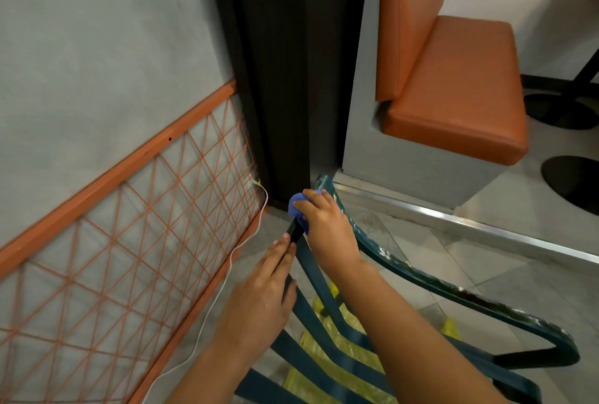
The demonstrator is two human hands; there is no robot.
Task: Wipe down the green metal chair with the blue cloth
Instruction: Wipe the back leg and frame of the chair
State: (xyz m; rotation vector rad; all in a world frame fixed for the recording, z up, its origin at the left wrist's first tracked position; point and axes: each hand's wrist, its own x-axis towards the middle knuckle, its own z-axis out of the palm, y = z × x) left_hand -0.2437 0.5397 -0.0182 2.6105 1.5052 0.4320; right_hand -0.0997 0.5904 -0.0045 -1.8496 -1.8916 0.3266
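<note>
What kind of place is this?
Likely a cafe or restaurant: an orange booth seat, pedestal table bases on tiled floor, and a green chair being wiped.

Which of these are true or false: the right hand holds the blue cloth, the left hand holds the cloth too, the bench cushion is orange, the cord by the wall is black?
1. The right hand holds the cloth. True.
2. The left hand holds the cloth too. False: it rests along a chair slat.
3. The bench cushion is orange. True.
4. The cord by the wall is black. False: it is white.
</note>
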